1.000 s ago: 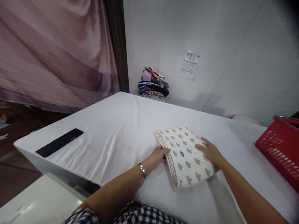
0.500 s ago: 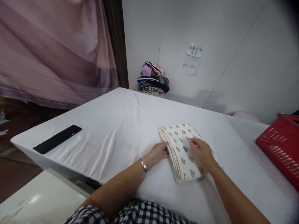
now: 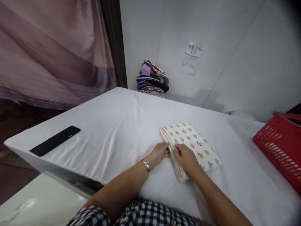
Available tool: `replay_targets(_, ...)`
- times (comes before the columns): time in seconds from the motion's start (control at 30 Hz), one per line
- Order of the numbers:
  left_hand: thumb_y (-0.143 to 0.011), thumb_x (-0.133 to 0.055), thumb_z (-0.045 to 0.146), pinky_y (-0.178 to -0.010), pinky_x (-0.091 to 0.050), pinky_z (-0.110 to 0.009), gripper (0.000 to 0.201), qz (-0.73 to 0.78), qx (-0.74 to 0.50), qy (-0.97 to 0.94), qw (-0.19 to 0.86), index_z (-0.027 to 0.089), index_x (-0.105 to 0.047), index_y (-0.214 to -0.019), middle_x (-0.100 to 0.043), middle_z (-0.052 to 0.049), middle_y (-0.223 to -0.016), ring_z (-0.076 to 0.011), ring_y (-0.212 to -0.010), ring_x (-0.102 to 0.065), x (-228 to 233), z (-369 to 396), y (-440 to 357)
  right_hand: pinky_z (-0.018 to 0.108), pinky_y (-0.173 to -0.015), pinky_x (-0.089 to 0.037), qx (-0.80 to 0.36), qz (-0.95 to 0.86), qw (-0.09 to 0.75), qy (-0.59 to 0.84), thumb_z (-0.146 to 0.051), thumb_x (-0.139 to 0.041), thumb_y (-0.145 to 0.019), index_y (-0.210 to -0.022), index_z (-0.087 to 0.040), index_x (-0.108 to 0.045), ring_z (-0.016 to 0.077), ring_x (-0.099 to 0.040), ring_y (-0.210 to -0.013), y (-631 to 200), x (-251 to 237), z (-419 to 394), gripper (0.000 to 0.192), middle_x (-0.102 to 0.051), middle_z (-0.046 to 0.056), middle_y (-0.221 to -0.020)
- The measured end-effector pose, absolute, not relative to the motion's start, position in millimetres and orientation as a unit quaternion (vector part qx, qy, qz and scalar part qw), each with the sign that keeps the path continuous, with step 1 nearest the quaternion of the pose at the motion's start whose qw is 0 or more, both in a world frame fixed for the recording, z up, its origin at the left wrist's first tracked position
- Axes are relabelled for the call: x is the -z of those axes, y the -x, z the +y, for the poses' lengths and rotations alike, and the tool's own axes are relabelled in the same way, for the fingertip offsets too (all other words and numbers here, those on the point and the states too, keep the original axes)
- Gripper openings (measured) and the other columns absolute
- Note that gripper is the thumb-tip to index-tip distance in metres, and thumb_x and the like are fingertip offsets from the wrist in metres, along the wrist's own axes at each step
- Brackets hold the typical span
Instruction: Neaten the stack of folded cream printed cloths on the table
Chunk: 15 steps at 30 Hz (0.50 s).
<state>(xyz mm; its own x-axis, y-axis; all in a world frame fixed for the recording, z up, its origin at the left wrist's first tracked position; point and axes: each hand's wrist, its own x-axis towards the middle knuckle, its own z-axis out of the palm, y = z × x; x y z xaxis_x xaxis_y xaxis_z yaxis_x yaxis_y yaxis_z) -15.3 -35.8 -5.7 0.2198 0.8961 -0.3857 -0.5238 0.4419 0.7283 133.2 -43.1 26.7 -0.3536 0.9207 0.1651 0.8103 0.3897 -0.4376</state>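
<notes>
A folded cream cloth (image 3: 195,144) printed with grey mouse-head shapes lies on the white-covered table (image 3: 113,125). My left hand (image 3: 160,153), with a silver bracelet at the wrist, grips the cloth's layered left edge. My right hand (image 3: 187,159) rests on the near left part of the cloth, its fingers at the same folded edge, close to the left hand. My checked shirt shows at the bottom of the view.
A black flat bar (image 3: 55,145) lies near the table's left edge. A red plastic basket (image 3: 279,146) stands at the right. A stack of folded coloured clothes (image 3: 152,79) sits against the back wall under two paper notes (image 3: 191,58). A pink curtain (image 3: 54,53) hangs at left.
My right hand has slid leftward across the cloth from its right side to the folded left edge beside my left hand. The cloth's right part is now uncovered.
</notes>
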Motion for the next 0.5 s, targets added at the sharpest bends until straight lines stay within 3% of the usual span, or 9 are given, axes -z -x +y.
replay_targets(0.23,-0.089,-0.047,0.023,-0.073,-0.053,-0.033,0.027,0.406,-0.474,-0.238,0.744,0.004,-0.059,-0.104,-0.067,-0.019,-0.095,-0.0199,-0.074,-0.066,-0.1,-37.5,15.5,0.028,-0.070,-0.041,-0.179,-0.778,0.267,0.539,-0.027,-0.046,-0.081,-0.094,-0.018,-0.062,0.0168,-0.054,-0.074,-135.4,-22.4,-38.1,0.022,-0.060,0.003,-0.080)
replay_targets(0.5,-0.089,-0.047,0.021,-0.075,-0.053,-0.031,0.024,0.408,-0.474,-0.238,0.743,0.005,-0.058,-0.104,-0.066,-0.019,-0.099,-0.0181,-0.074,-0.066,-1.4,-37.9,15.0,0.028,-0.071,-0.040,-0.167,-0.791,0.257,0.530,-0.021,-0.045,-0.078,-0.091,-0.018,-0.060,0.0168,-0.053,-0.076,-130.8,-19.9,-40.0,0.021,-0.059,0.003,-0.081)
